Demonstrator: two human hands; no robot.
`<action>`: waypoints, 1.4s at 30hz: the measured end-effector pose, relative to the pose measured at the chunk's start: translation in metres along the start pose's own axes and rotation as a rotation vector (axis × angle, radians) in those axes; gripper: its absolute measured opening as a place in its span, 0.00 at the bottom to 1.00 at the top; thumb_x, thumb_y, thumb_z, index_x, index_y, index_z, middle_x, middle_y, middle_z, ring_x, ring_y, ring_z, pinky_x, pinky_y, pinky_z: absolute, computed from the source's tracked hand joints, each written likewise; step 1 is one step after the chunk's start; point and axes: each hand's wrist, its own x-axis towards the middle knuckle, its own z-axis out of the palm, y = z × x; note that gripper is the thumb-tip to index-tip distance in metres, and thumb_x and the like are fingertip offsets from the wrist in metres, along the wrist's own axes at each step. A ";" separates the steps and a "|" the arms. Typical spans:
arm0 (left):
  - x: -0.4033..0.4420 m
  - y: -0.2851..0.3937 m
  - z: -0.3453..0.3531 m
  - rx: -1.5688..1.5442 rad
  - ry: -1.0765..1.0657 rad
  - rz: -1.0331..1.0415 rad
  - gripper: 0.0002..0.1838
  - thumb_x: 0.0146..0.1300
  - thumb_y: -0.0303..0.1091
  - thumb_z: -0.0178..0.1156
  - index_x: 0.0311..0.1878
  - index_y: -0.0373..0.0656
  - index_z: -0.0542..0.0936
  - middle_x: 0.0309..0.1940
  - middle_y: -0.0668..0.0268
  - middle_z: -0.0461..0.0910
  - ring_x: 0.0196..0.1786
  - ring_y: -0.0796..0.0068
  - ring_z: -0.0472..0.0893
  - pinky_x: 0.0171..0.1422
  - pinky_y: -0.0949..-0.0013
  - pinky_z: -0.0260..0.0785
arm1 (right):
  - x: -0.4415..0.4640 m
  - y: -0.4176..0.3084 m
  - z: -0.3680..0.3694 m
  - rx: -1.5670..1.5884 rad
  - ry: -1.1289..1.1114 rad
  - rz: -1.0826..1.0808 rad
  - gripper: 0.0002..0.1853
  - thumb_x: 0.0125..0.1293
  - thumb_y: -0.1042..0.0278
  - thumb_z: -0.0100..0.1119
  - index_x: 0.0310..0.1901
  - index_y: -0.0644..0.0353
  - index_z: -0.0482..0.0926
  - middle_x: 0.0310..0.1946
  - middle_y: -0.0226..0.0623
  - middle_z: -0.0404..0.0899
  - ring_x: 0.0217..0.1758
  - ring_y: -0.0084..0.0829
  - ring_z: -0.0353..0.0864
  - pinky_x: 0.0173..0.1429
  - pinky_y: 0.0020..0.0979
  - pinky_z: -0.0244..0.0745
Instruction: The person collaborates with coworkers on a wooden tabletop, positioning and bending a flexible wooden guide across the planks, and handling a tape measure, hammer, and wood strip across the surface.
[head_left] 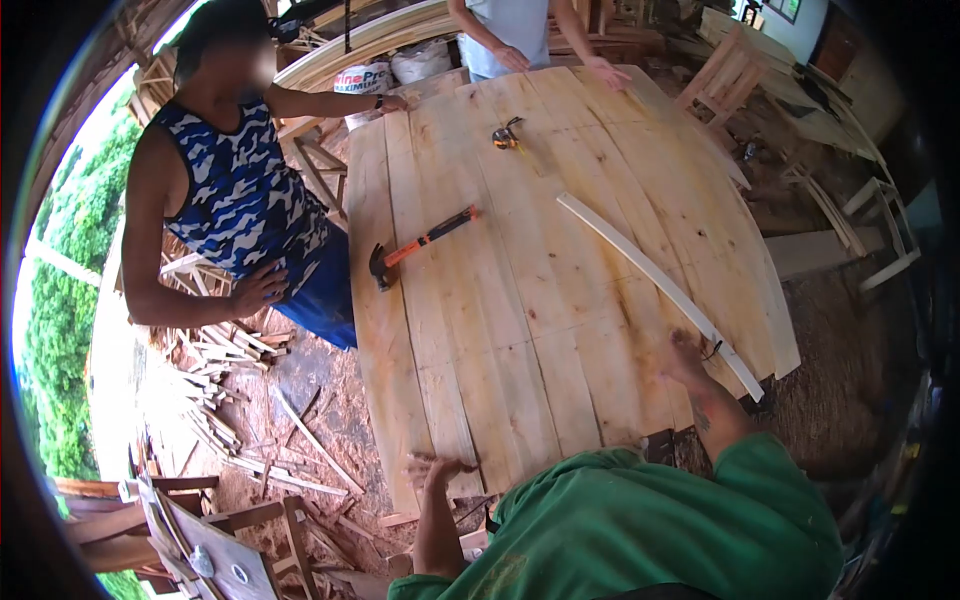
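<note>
Pale wood counter (540, 310), one: planks laid side by side, spread directly before you, knots and thin crosswise lines showing. Your left hand (438, 470): at the counter's near edge, left portion, fingers spread, holding nothing. Your right hand (684, 360): over the counter's near right portion, blurred, laid open; you cannot tell whether it touches the strip beside it. Both hands well apart.

Whitish strip (735, 367), one: long and narrow, lying aslant on the counter's right half. Hammer (425, 241), one: orange and black handle, lying on the counter's left half, head toward the left edge. Tape measure (505, 137), one: yellow and black, near the counter's far edge.

Person in a blue camouflage top (240, 180): at the counter's left side, one hand at its far left corner, the other at the hip. Person in a pale shirt (507, 35): beyond the counter's far edge. Scrap wood (215, 400): on the ground, left of the counter.
</note>
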 end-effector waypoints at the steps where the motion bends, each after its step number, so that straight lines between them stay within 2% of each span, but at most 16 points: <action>1: -0.013 -0.001 -0.008 -0.056 -0.035 -0.013 0.85 0.25 0.63 0.76 0.69 0.36 0.20 0.73 0.45 0.21 0.73 0.35 0.25 0.72 0.32 0.28 | 0.001 0.001 0.003 -0.056 0.045 -0.026 0.64 0.34 0.51 0.80 0.67 0.76 0.49 0.64 0.59 0.62 0.69 0.50 0.61 0.71 0.42 0.56; 3: -0.017 0.002 -0.011 -0.108 -0.070 -0.021 0.85 0.25 0.62 0.77 0.69 0.37 0.20 0.72 0.45 0.20 0.73 0.35 0.25 0.72 0.31 0.29 | 0.002 0.006 0.004 -0.111 0.091 -0.045 0.65 0.33 0.50 0.80 0.67 0.76 0.48 0.64 0.59 0.63 0.68 0.51 0.63 0.70 0.42 0.58; 5: -0.005 0.002 0.002 -0.136 -0.054 -0.093 0.84 0.25 0.60 0.78 0.70 0.39 0.21 0.71 0.43 0.18 0.73 0.34 0.25 0.72 0.30 0.30 | -0.002 -0.003 -0.009 -0.088 0.014 0.017 0.65 0.34 0.50 0.80 0.68 0.76 0.47 0.63 0.59 0.64 0.67 0.53 0.64 0.70 0.42 0.59; 9: 0.003 0.001 0.006 -0.091 -0.032 -0.075 0.84 0.25 0.60 0.78 0.70 0.40 0.21 0.71 0.40 0.19 0.72 0.31 0.25 0.72 0.30 0.30 | -0.006 -0.009 -0.023 -0.107 -0.024 0.062 0.67 0.34 0.49 0.79 0.68 0.76 0.45 0.64 0.58 0.63 0.67 0.54 0.63 0.70 0.42 0.58; 11: -0.005 -0.001 0.002 -0.135 -0.043 -0.033 0.84 0.26 0.60 0.78 0.70 0.38 0.22 0.71 0.40 0.18 0.72 0.31 0.25 0.72 0.31 0.30 | -0.002 -0.005 -0.020 0.004 -0.096 0.074 0.68 0.35 0.47 0.79 0.69 0.75 0.44 0.67 0.58 0.58 0.70 0.53 0.57 0.72 0.41 0.54; 15: -0.015 0.004 -0.003 -0.077 -0.057 -0.028 0.83 0.27 0.61 0.77 0.69 0.34 0.22 0.71 0.41 0.19 0.73 0.34 0.25 0.73 0.33 0.29 | -0.001 -0.001 -0.011 -0.039 -0.053 0.049 0.68 0.34 0.47 0.79 0.69 0.75 0.44 0.69 0.58 0.53 0.73 0.51 0.53 0.73 0.40 0.54; 17: -0.018 0.003 -0.006 -0.092 -0.082 -0.010 0.86 0.25 0.59 0.79 0.68 0.42 0.16 0.69 0.37 0.15 0.72 0.32 0.22 0.73 0.33 0.29 | -0.002 -0.001 -0.012 -0.057 -0.047 0.062 0.68 0.34 0.47 0.79 0.69 0.74 0.44 0.70 0.58 0.50 0.74 0.50 0.50 0.73 0.39 0.53; 18: -0.015 0.000 -0.005 -0.091 -0.087 -0.013 0.86 0.25 0.59 0.79 0.68 0.42 0.16 0.69 0.37 0.15 0.72 0.32 0.22 0.73 0.33 0.29 | -0.003 0.000 -0.011 -0.060 -0.051 0.060 0.68 0.34 0.47 0.79 0.69 0.74 0.44 0.70 0.58 0.50 0.74 0.50 0.50 0.73 0.39 0.53; 20: -0.012 0.000 -0.002 -0.069 -0.080 0.039 0.86 0.26 0.60 0.78 0.68 0.41 0.16 0.69 0.36 0.15 0.71 0.31 0.22 0.72 0.32 0.29 | -0.006 0.005 -0.008 -0.077 0.099 -0.085 0.65 0.35 0.52 0.80 0.68 0.76 0.46 0.65 0.67 0.57 0.70 0.58 0.58 0.72 0.45 0.54; 24: -0.024 0.001 -0.009 -0.137 -0.096 -0.017 0.85 0.26 0.60 0.78 0.68 0.41 0.16 0.69 0.36 0.16 0.71 0.30 0.23 0.72 0.31 0.29 | -0.003 0.001 -0.014 -0.012 0.049 -0.034 0.65 0.35 0.51 0.80 0.68 0.75 0.45 0.64 0.68 0.58 0.69 0.58 0.59 0.72 0.46 0.54; 26: -0.020 0.000 -0.007 -0.115 -0.123 -0.032 0.85 0.26 0.60 0.78 0.68 0.41 0.16 0.69 0.35 0.18 0.71 0.30 0.24 0.72 0.31 0.30 | -0.010 -0.009 -0.026 -0.045 -0.014 0.069 0.64 0.34 0.52 0.80 0.68 0.74 0.49 0.66 0.58 0.60 0.67 0.52 0.63 0.69 0.38 0.61; 30: -0.028 0.002 -0.008 -0.140 -0.086 -0.056 0.85 0.26 0.60 0.78 0.69 0.41 0.18 0.69 0.35 0.19 0.71 0.30 0.24 0.72 0.31 0.30 | -0.003 0.001 -0.011 -0.050 0.034 0.010 0.64 0.33 0.52 0.80 0.67 0.76 0.49 0.64 0.59 0.62 0.67 0.53 0.63 0.70 0.39 0.60; 32: -0.048 -0.003 -0.021 -0.108 -0.049 0.017 0.81 0.28 0.62 0.76 0.71 0.33 0.26 0.71 0.33 0.30 0.75 0.39 0.32 0.76 0.44 0.34 | 0.003 0.004 -0.004 -0.055 0.073 -0.069 0.64 0.33 0.53 0.79 0.65 0.81 0.49 0.59 0.67 0.66 0.65 0.55 0.66 0.68 0.48 0.59; 39: -0.045 -0.002 -0.020 -0.063 -0.033 0.013 0.81 0.27 0.63 0.75 0.71 0.33 0.29 0.71 0.33 0.30 0.74 0.38 0.32 0.76 0.42 0.33 | -0.008 -0.004 -0.017 -0.066 0.095 -0.071 0.62 0.33 0.54 0.79 0.65 0.81 0.50 0.58 0.66 0.67 0.64 0.54 0.67 0.66 0.45 0.63; 42: -0.042 0.002 -0.013 -0.074 -0.018 -0.015 0.82 0.27 0.63 0.76 0.71 0.34 0.26 0.70 0.32 0.30 0.75 0.38 0.31 0.75 0.40 0.32 | -0.005 0.002 -0.011 -0.059 0.106 -0.055 0.63 0.33 0.53 0.79 0.65 0.80 0.50 0.58 0.66 0.67 0.64 0.55 0.66 0.66 0.43 0.64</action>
